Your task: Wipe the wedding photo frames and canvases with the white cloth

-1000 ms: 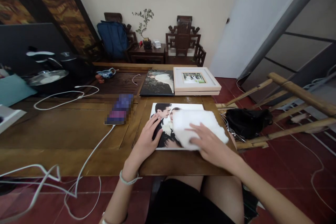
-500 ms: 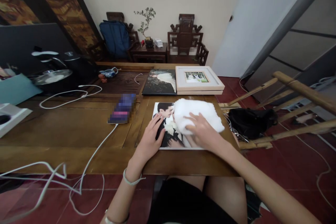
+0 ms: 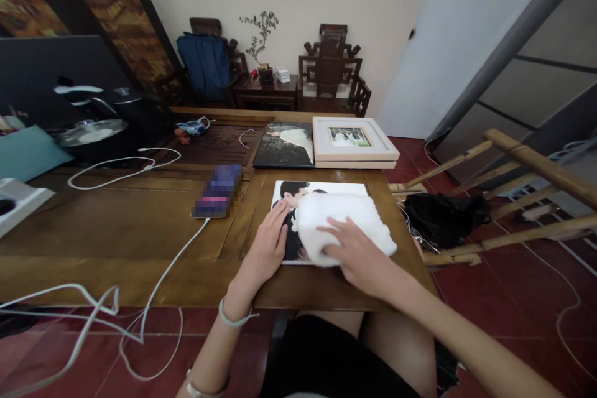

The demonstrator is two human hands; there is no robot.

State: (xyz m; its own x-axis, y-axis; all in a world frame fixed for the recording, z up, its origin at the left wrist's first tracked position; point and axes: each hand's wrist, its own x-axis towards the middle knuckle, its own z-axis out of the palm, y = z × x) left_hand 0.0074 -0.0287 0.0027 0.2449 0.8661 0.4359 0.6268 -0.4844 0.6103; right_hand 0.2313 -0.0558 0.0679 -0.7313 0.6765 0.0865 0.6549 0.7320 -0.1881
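Seated person wiping a large photo print (image 3: 298,189) that lies flat on the wooden bench (image 3: 116,224), close to its near edge. The left hand (image 3: 265,249) rests open, palm down, fingers spread on the left margin of the print and gripping nothing; it only pins the print. The right hand (image 3: 357,252) presses flat on a white fluffy cloth (image 3: 342,221), fingers extended over it rather than curled around it, so the grip here is a downward press, not a closed hold. The cloth covers the right and centre of the print.

Likely hazards, judged from this layout: the print sits near the bench edge, so a hard stroke toward the body could slide it off if the left hand lifts. Grit trapped under the cloth could scratch the glossy surface. Bare fingers of the left hand may leave smudges on the print.

A phone (image 3: 217,191) with a white cable (image 3: 172,267) lies just beside the print on the left; a wide stroke could knock it. A framed picture (image 3: 352,140) and a dark print (image 3: 284,146) lie beyond, apart from the hands.
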